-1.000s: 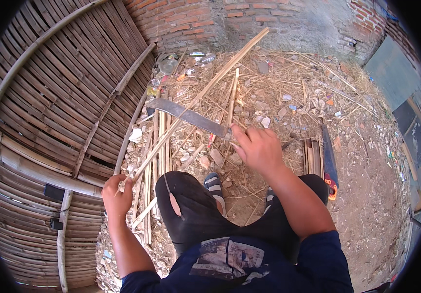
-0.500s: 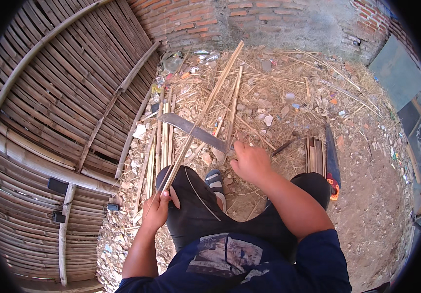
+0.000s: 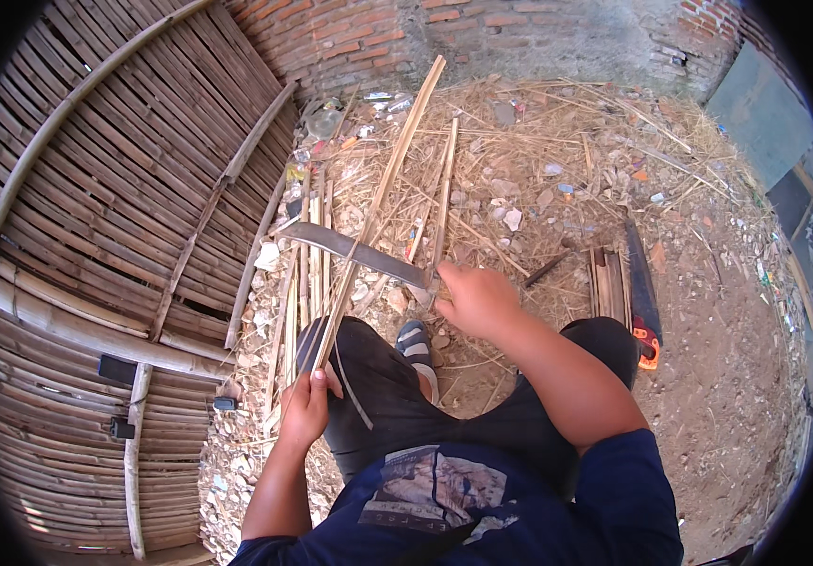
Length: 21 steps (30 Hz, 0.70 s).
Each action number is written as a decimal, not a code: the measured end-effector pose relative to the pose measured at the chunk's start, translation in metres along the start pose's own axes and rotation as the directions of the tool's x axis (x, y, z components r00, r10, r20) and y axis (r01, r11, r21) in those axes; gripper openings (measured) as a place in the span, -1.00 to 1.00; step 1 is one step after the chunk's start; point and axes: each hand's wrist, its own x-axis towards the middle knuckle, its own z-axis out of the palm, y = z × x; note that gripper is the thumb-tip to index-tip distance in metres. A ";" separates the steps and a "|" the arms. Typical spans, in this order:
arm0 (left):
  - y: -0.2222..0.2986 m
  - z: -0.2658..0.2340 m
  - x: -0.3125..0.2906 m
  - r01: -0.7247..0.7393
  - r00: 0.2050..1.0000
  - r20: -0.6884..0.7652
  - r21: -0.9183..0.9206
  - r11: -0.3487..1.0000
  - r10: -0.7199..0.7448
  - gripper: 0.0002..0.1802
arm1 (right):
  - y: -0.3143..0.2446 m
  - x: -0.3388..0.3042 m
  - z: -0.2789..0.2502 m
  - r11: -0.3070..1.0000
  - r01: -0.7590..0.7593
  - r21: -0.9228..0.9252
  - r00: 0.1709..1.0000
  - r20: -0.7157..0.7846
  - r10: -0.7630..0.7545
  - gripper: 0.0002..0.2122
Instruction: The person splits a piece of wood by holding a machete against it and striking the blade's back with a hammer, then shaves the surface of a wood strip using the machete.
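Observation:
My left hand point(image 3: 306, 407) is closed around the near end of a long bamboo strip point(image 3: 397, 156), beside my left knee. The strip slants away to the far wall side. In my right hand point(image 3: 478, 298) is the handle of a machete point(image 3: 331, 241). Its dark blade lies across the strip, touching it partway along and pointing left. A thin curled sliver point(image 3: 348, 387) hangs over my left thigh, close to the strip's near end. Whether the sliver is still joined to the strip is hard to see.
Several bamboo strips point(image 3: 319, 255) lie on the littered ground past my left knee. Split bamboo pieces point(image 3: 606, 283) and a handsaw point(image 3: 642, 269) with an orange handle sit by my right knee. A slatted bamboo wall point(image 3: 95, 217) stands left, a brick wall point(image 3: 359, 42) at the back.
The machete and my right hand have shifted slightly left and away from me. The strip's far end has swung a little left. Both hands keep their hold.

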 end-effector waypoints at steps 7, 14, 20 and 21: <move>-0.003 0.005 -0.003 -0.049 0.997 -0.059 0.061 0.997 0.052 -0.48 | 0.008 0.010 0.001 0.978 0.022 -0.210 1.000 -0.010 -0.024 -0.67; -0.024 -0.013 -0.013 0.125 0.983 0.105 0.201 0.972 -0.148 -0.38 | 0.061 0.024 -0.018 0.890 -0.442 -0.113 0.896 -0.013 0.443 -0.72; -0.029 -0.005 -0.014 0.034 0.992 0.125 0.011 0.999 -0.035 -0.36 | 0.022 0.016 -0.020 0.947 -0.292 -0.133 0.956 -0.010 0.293 -0.77; -0.019 -0.006 -0.014 0.161 0.974 0.165 -0.035 0.986 -0.153 -0.44 | 0.017 0.012 -0.016 0.966 -0.210 -0.152 0.977 0.003 0.213 -0.75</move>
